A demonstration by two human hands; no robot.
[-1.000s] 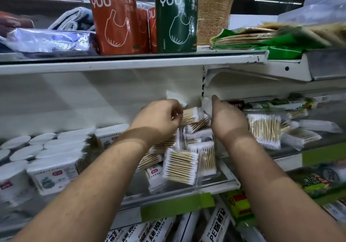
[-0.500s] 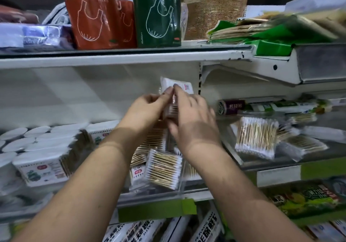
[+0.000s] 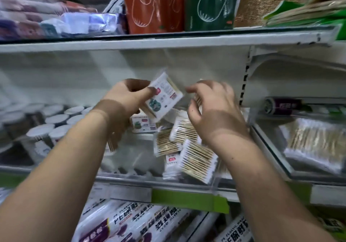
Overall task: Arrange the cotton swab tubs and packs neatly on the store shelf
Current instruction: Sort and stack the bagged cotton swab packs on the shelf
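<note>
Packs of cotton swabs [image 3: 195, 164] lie jumbled on the shelf [image 3: 168, 192], light, crinkly and slippery by their look, best pinched at the edges as the left hand [image 3: 123, 99] grips one pack [image 3: 164, 96], right hand [image 3: 215, 110] loosely curled, empty.

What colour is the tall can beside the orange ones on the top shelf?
Dark green can with a white line drawing, seen in the head view.

Two hands [image 3: 129, 99]; one lifted swab pack [image 3: 164, 95], some five packs [image 3: 196, 159] heaped below; about ten tubs [image 3: 56, 118] (blurred).
</note>
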